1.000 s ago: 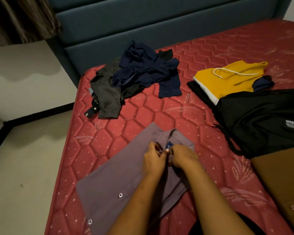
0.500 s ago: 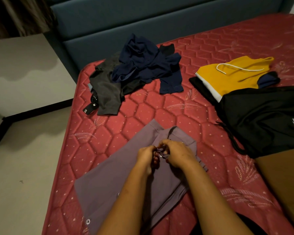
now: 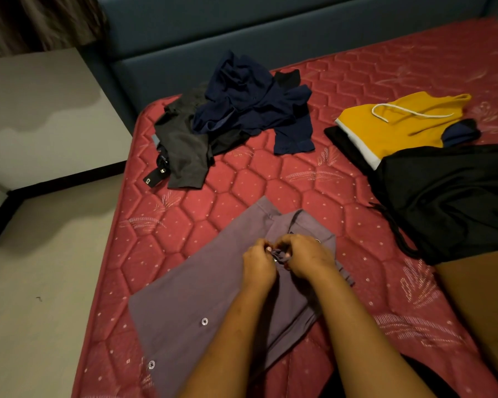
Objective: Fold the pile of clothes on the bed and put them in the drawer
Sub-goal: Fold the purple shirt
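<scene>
Clothes pile (image 3: 236, 110): sitting crumpled at the far left corner of the mattress (image 3: 270, 185), just below the headboard (image 3: 242, 38). A navy piece (image 3: 250, 101) is lying over a grey one (image 3: 184, 150). Unfolded, so it's waiting its turn.
Purple shirt (image 3: 207, 288): lying flat by the mattress's near edge, left of centre, with the collar pointing toward the headboard. Spread out like this, I'd say, so it's ready for folding.
Left hand (image 3: 258, 264): curling its fingers and pinching the shirt front just below the collar.
Right hand (image 3: 306, 255): pinching the opposite front edge, knuckles nearly touching the left hand. A small pale button (image 3: 275, 259) is showing between the two.
Step, my read: fastening a top button so the front is staying closed during the fold. Can't tell whether the button is through its hole.
Lower buttons: two are showing on the left panel, looking undone.
Yellow garment (image 3: 397, 124): lying folded toward the right edge on top of a black piece, with a white drawstring across it. Probably the done stack.
Black garment (image 3: 449, 196): spreading along the right edge, nearer than the yellow one and overlapping its near corner.
Brown garment (image 3: 483, 305): lying flat at the near right corner.
Drawer: not in view.
Progress, my guess: early to middling. The pile is waiting and nothing is heading to a drawer yet.
Risk: thin cloth bunching where the forearms are crossing over the shirt.
</scene>
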A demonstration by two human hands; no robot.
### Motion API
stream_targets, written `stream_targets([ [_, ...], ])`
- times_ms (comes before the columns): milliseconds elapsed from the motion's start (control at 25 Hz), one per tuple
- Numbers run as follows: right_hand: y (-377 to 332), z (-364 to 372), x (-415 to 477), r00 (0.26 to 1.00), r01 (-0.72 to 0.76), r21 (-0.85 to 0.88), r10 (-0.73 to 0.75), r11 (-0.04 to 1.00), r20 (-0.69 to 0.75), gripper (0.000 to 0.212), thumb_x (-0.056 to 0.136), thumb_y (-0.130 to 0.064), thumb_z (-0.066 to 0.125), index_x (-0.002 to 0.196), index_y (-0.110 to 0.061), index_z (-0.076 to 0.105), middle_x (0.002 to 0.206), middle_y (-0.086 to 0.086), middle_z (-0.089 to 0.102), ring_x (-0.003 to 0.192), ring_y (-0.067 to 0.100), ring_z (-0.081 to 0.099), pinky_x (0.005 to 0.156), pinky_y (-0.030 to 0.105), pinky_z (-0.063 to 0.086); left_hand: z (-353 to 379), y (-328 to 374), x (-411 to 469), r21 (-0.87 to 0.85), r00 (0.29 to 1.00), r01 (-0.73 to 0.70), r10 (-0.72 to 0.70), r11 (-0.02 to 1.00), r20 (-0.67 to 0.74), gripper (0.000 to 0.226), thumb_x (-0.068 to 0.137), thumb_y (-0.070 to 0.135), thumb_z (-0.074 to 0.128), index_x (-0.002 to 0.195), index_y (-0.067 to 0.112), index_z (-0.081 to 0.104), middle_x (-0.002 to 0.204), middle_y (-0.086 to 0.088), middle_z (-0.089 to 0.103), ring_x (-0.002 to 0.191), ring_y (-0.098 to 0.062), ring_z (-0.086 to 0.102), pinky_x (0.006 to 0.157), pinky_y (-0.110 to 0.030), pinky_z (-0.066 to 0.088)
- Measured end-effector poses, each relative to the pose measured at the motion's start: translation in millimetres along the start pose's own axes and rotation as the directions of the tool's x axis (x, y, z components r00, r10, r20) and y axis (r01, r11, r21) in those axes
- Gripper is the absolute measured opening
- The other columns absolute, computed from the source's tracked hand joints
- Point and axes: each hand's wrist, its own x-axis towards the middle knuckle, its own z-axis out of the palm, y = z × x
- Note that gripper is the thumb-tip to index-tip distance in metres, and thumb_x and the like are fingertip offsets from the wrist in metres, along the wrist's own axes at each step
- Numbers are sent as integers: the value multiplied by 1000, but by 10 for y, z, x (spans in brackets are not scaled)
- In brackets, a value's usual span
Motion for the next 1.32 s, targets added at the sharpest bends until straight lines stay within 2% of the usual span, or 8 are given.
stream_targets([
  [160, 17, -16, 34, 999, -2, 71, -2, 997, 54, 40, 76, -30, 73, 113, -35, 57, 109, -4, 68, 109, 21, 60, 92, 38, 47, -50, -50, 17, 87, 988, -96, 84, 992, 130, 25, 84, 2, 53, 108, 5, 61, 108, -19, 66, 101, -33, 60, 83, -37, 43],
  [360, -35, -40, 7, 999, 33, 106, -31, 994, -21, 29, 82, -21, 69, 100, -34, 49, 90, -12, 69, 100, 14, 61, 89, 35, 42, -126, -63, 39, -210, 988, 48, -16, 977, 151, 21, 92, -1, 47, 89, 15, 59, 65, -8, 60, 47, -26, 59, 56, -42, 56],
  [520, -44, -35, 15, 998, -13, 97, 19, 995, -56, 22, 84, -16, 60, 97, -30, 48, 99, -6, 67, 104, 20, 59, 89, 33, 39, -84, -146, 59, -132, 995, -65, 75, 989, 72, 19, 88, 7, 54, 78, 23, 55, 66, -6, 64, 57, -26, 65, 62, -43, 57],
  [680, -100, 23, 15, 998, -6, 18, 7, 1000, -69, 27, 86, -29, 63, 106, -27, 44, 103, -2, 68, 105, 21, 60, 95, 39, 35, -65, -151, 58, -148, 999, -14, 19, 989, 26, 14, 88, 7, 55, 78, 17, 56, 64, -8, 65, 45, -16, 62, 52, -32, 54],
  [840, -155, 61, -2, 989, -63, 30, 66, 998, -132, 27, 89, -22, 54, 114, -22, 43, 110, 3, 67, 111, 26, 59, 98, 40, 32, -19, -193, 60, -150, 1000, -26, 27, 988, 5, 12, 83, 16, 59, 73, 22, 55, 59, -2, 61, 56, -26, 64, 59, -44, 55],
  [1040, -205, 65, -34, 986, -158, 21, 159, 987, -41, 44, 90, -32, 54, 128, -17, 37, 124, 8, 60, 119, 28, 54, 103, 43, 31, 9, -153, -25, -31, 991, -118, 116, 992, -62, 3, 86, 6, 60, 87, 6, 63, 81, -14, 68, 76, -27, 62, 68, -30, 42],
  [1160, -226, 118, -80, 982, -140, -16, 136, 990, -132, 45, 90, -27, 52, 131, -18, 35, 119, 8, 63, 117, 27, 54, 98, 42, 31, 67, -123, -161, 133, 985, -148, 159, 980, -72, 12, 90, 12, 56, 100, 7, 61, 100, -16, 61, 85, -37, 60, 68, -43, 45],
  [1320, -201, 132, -77, 962, -107, -80, 82, 991, -260, 38, 90, -18, 50, 127, -21, 40, 111, 4, 67, 110, 24, 59, 90, 38, 32, 121, -221, -337, 458, 893, -300, 415, 837, -174, 15, 83, 19, 59, 98, 18, 63, 113, -1, 59, 94, -25, 57, 57, -34, 46],
])
